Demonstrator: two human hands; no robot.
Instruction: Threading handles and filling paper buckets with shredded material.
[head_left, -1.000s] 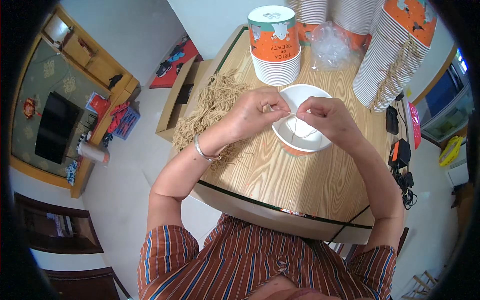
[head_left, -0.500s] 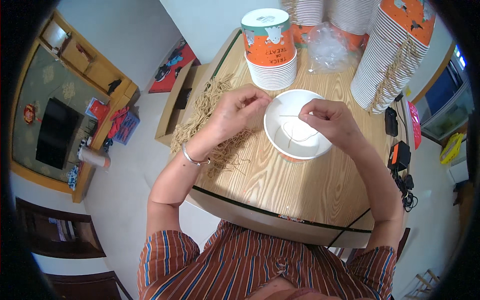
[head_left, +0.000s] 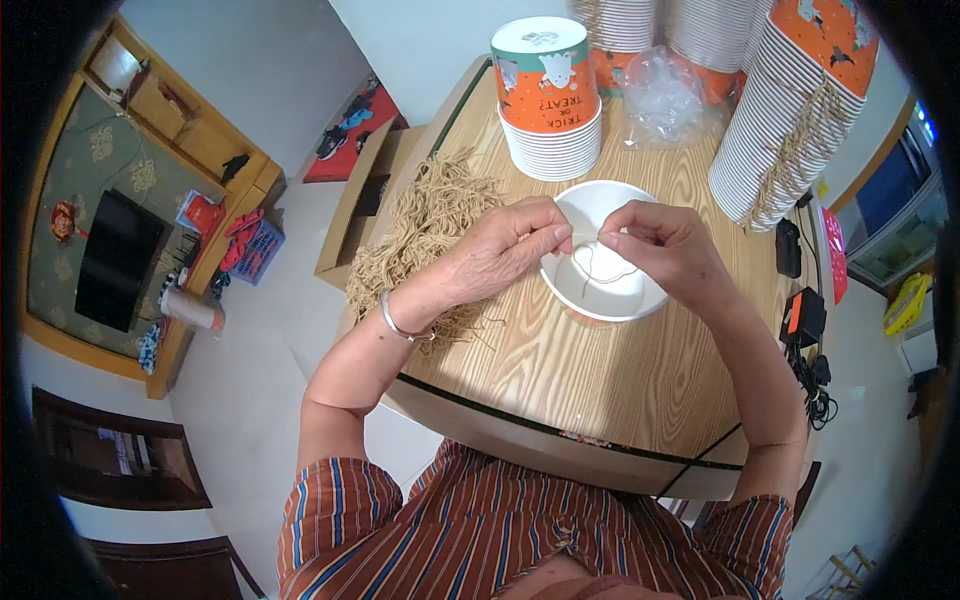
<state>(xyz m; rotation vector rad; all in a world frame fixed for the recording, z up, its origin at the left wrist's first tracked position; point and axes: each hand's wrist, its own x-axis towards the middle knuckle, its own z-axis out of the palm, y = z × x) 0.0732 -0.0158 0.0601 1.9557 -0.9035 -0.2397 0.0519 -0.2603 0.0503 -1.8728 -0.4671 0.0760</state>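
A white-lined paper bucket [head_left: 612,303] stands mouth up on the wooden table [head_left: 520,350]. Above its opening my left hand [head_left: 512,246] and my right hand [head_left: 664,246] face each other, close together, with thumbs and fingers pinched. Between them runs a thin tan cord [head_left: 590,272], part of which hangs in a loop inside the bucket; its ends are hidden by my fingers. Left of the bucket lies a tangled heap of tan cords [head_left: 425,215], partly under my left forearm.
Upside-down stacks of orange paper buckets [head_left: 548,100] stand behind; a taller stack [head_left: 790,120] with cords leans at the right. A clear plastic bag [head_left: 665,100] lies between them. Black adapters [head_left: 803,318] and cables line the right edge. A cardboard box [head_left: 350,215] stands beyond the left edge.
My left hand has moved right, from the bucket's left rim to over its opening, nearer my right hand. Both hands stay pinched. The whole view has shifted slightly.
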